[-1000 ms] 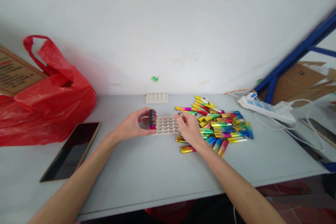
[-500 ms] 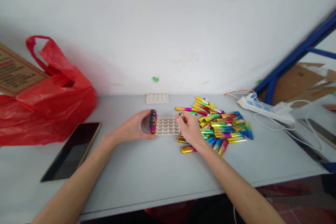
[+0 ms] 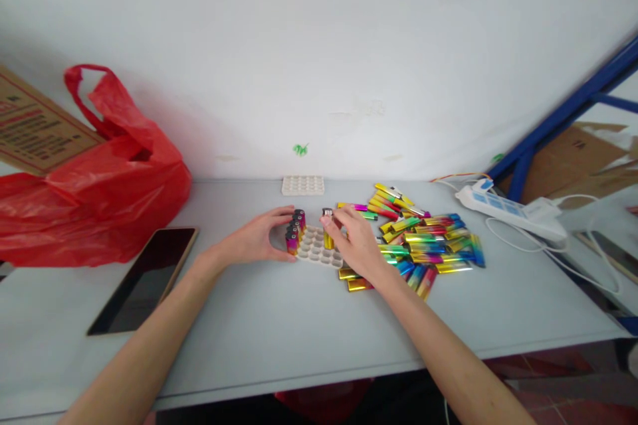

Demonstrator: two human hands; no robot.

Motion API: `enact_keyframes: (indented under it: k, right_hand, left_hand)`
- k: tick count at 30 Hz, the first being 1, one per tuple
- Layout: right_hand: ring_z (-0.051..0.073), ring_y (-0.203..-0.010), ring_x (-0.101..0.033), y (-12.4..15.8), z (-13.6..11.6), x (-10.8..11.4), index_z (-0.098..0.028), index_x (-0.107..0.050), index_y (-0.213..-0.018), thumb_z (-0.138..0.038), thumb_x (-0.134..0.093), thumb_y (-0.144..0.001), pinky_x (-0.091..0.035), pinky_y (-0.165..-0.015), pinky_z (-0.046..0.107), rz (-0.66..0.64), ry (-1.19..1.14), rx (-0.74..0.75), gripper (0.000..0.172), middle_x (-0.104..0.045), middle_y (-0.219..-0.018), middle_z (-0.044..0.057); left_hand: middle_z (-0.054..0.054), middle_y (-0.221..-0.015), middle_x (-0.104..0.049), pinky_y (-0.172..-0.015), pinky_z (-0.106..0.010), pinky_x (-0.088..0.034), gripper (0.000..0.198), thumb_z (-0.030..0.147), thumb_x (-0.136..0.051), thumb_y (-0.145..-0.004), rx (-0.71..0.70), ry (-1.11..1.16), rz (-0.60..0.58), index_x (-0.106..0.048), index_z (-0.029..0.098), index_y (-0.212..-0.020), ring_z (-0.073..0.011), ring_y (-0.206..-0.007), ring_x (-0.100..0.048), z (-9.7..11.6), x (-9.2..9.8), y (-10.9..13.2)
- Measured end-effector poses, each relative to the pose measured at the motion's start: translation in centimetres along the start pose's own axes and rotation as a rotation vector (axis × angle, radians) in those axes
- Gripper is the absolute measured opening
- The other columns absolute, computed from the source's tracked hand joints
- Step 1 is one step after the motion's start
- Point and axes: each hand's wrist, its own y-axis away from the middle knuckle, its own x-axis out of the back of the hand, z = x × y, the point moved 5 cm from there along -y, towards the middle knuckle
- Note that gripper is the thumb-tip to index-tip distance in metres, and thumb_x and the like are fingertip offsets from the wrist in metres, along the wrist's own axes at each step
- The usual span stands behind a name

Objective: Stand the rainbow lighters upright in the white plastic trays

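A white tray (image 3: 315, 247) with rows of round holes lies on the grey table. A row of lighters (image 3: 295, 231) stands upright in its left edge. My left hand (image 3: 256, 238) curls around that row, fingers closed against it. My right hand (image 3: 355, 240) pinches one yellow lighter (image 3: 327, 229) upright over the tray's right part. A heap of shiny rainbow-coloured lighters (image 3: 423, 242) lies just right of my right hand.
A second white tray (image 3: 302, 185) sits by the wall. A dark phone (image 3: 145, 277) lies at the left, beside a red plastic bag (image 3: 94, 179) and a cardboard box (image 3: 34, 126). A white power strip (image 3: 508, 210) with cables lies at the right.
My left hand has set its bunch of lighters down into the tray's left row. My right hand has lifted one lighter from the heap and stood it over the tray.
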Motion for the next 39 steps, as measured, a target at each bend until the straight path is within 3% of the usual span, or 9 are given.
enact_keyframes:
  k: [2, 8, 13, 18, 23, 28, 32, 35, 39]
  right_hand:
    - [0.024, -0.082, -0.064, -0.2, 0.2, -0.4, -0.027, -0.055, -0.083, -0.057, -0.048, -0.116, -0.049, -0.082, 0.035, -0.027, 0.012, -0.009, 0.045, -0.067, -0.083, 0.004]
    - [0.026, -0.089, -0.068, -0.7, 1.2, -1.9, -0.026, -0.059, -0.095, -0.045, -0.049, -0.118, -0.048, -0.083, 0.035, -0.102, 0.089, 0.058, 0.032, -0.074, -0.095, 0.007]
    - [0.026, -0.091, -0.068, -1.2, 1.5, -3.5, -0.023, -0.065, -0.104, -0.034, -0.055, -0.117, -0.049, -0.082, 0.034, -0.192, 0.243, 0.044, 0.020, -0.075, -0.099, 0.009]
    - [0.027, -0.097, -0.068, -1.2, 0.8, -4.1, -0.020, -0.072, -0.112, -0.032, -0.066, -0.112, -0.051, -0.087, 0.037, -0.222, 0.402, 0.074, 0.013, -0.073, -0.105, 0.012]
    - [0.026, -0.107, -0.068, -0.3, 1.5, -0.5, -0.021, -0.075, -0.124, -0.040, -0.058, -0.116, -0.052, -0.101, 0.039, -0.099, 0.316, 0.096, 0.026, -0.073, -0.110, 0.010]
    - [0.030, -0.110, -0.070, -0.6, 5.7, 5.1, -0.020, -0.081, -0.112, -0.023, -0.064, -0.109, -0.052, -0.105, 0.046, -0.014, 0.385, 0.016, 0.017, -0.077, -0.109, 0.012]
    - [0.026, -0.093, -0.072, -0.7, 7.6, 6.8, -0.019, -0.082, -0.102, -0.022, -0.075, -0.102, -0.055, -0.093, 0.041, -0.125, 0.376, -0.061, 0.008, -0.079, -0.100, 0.009]
    - [0.023, -0.081, -0.073, -0.2, 7.6, 6.9, -0.020, -0.082, -0.098, -0.031, -0.079, -0.100, -0.055, -0.082, 0.036, -0.223, 0.284, -0.136, 0.012, -0.082, -0.093, 0.006]
    - [0.024, -0.087, -0.077, 0.4, 7.0, 6.8, -0.020, -0.083, -0.100, -0.034, -0.084, -0.096, -0.054, -0.079, 0.034, -0.335, 0.298, -0.230, 0.014, -0.085, -0.099, 0.007]
  left_hand:
    - [-0.018, -0.168, -0.059, -0.133, -0.056, -0.045, 0.083, 0.065, -0.100, -0.065, -0.007, 0.001, -0.001, -0.080, 0.020, -0.132, -0.0428, -0.151, -0.060, 0.1, -0.1, 0.0]
    - [-0.021, -0.164, -0.061, -0.135, -0.058, -0.041, 0.104, 0.064, -0.103, -0.059, 0.022, -0.029, 0.011, -0.071, 0.018, -0.146, -0.0447, -0.154, -0.056, 0.3, -0.6, -0.3]
    - [-0.017, -0.150, -0.070, -0.127, -0.051, -0.050, 0.101, 0.062, -0.102, -0.062, -0.021, 0.001, 0.035, -0.066, 0.019, -0.146, -0.0398, -0.137, -0.068, 1.0, -0.6, -0.3]
    - [-0.016, -0.151, -0.069, -0.128, -0.055, -0.048, 0.100, 0.060, -0.100, -0.064, -0.034, 0.006, 0.016, -0.063, 0.023, -0.148, -0.0401, -0.139, -0.066, 0.9, -0.6, -0.3]
    - [-0.018, -0.152, -0.067, -0.128, -0.058, -0.049, 0.098, 0.058, -0.099, -0.069, -0.057, -0.013, 0.028, -0.060, 0.020, -0.150, -0.0410, -0.140, -0.066, 0.5, -0.7, -0.2]
    - [-0.019, -0.152, -0.068, -0.130, -0.062, -0.046, 0.103, 0.062, -0.101, -0.062, -0.011, -0.009, 0.038, -0.066, 0.020, -0.149, -0.0461, -0.142, -0.065, 0.1, -0.7, -0.3]
    - [-0.020, -0.153, -0.068, -0.130, -0.064, -0.046, 0.104, 0.062, -0.102, -0.062, 0.009, 0.002, 0.036, -0.066, 0.021, -0.150, -0.0471, -0.143, -0.064, 0.2, -0.6, -0.3]
    - [-0.019, -0.157, -0.066, -0.131, -0.065, -0.045, 0.105, 0.061, -0.102, -0.063, 0.001, 0.002, 0.039, -0.064, 0.022, -0.152, -0.0466, -0.144, -0.063, 0.2, -0.7, -0.2]
    - [-0.023, -0.164, -0.059, -0.134, -0.067, -0.040, 0.111, 0.062, -0.100, -0.065, 0.031, -0.030, 0.053, -0.058, 0.018, -0.158, -0.0482, -0.153, -0.056, -0.1, -1.0, -0.2]
